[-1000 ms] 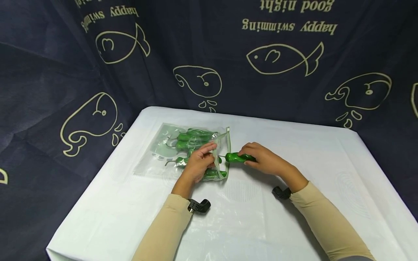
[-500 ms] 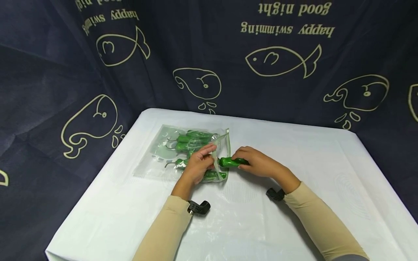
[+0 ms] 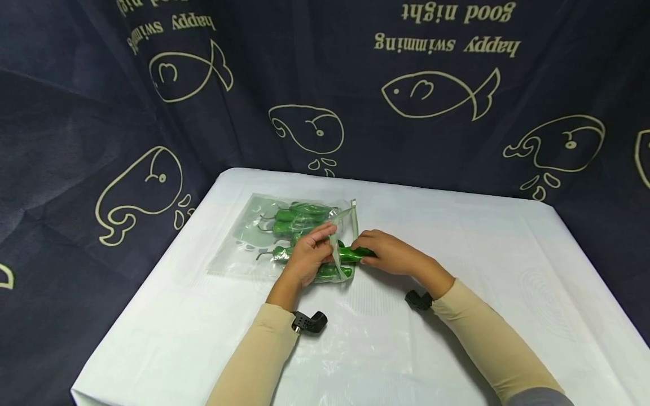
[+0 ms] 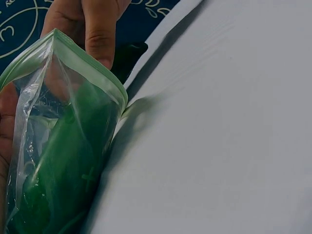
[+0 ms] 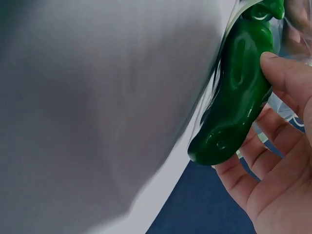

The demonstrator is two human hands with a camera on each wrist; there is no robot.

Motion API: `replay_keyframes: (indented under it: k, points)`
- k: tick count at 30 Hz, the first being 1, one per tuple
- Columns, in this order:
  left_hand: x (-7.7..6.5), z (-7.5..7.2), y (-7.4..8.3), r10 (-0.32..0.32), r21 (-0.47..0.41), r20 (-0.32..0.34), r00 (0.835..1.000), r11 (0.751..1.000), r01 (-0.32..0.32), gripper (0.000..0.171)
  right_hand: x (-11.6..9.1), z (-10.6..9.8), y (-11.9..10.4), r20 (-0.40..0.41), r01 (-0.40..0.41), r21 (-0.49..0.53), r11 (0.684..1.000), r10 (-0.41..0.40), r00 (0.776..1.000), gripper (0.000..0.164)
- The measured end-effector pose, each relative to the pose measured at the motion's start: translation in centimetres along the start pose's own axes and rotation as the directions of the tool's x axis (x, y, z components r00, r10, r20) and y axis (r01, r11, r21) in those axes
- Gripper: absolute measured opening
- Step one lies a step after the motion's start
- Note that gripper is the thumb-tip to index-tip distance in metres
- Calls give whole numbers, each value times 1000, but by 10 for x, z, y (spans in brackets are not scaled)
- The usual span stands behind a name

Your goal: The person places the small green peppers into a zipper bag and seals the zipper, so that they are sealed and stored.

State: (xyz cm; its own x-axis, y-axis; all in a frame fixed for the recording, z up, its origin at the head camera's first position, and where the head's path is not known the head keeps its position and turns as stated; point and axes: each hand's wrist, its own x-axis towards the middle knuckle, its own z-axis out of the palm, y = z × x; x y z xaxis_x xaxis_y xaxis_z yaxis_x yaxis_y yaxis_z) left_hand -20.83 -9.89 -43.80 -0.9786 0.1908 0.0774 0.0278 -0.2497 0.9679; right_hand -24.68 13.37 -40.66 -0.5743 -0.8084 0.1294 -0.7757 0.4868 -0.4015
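Observation:
A clear zip bag [image 3: 228, 259] with a pale green edge lies on the table, several long green peppers [image 3: 291, 226] inside. My left hand [image 3: 306, 258] grips the upper layer at the bag's mouth and keeps it lifted. From the right, my right hand [image 3: 393, 254] holds another green pepper [image 3: 349, 255] by its tip end, its stem end inside the mouth. In the right wrist view, thumb and fingers lie on either side of this glossy pepper [image 5: 239, 87]. The left wrist view shows the bag's raised green rim [image 4: 92, 68] in front of the right hand.
A white cloth covers the table [image 3: 482, 254]. Behind it and along the left hangs a dark blue curtain [image 3: 355, 152] printed with whales, fish and lettering. Black wrist cameras [image 3: 310, 322] sit at both cuffs.
The right hand has moved left, sliding its pepper stem-first into the bag's mouth. The left hand has stayed in place on the bag.

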Motion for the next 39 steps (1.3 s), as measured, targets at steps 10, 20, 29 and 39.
replay_keyframes:
  k: [10,20,29,39]
  points:
    - [0,2,1,4,10,-4,1000,1000,-4,50,3,2,-1,0,11,5,1000,-11,1000,33]
    - [-1,1,2,2,33,9,1000,999,-3,50,1,1,-6,57,-35,-15,999,36,998,51]
    - [-1,2,4,2,19,1,1000,1000,-2,49,1,2,-5,97,-55,-26,998,58,994,59]
    - [-1,2,4,-5,21,0,1000,1000,5,49,4,1,-3,53,15,-2,1000,-15,999,46]
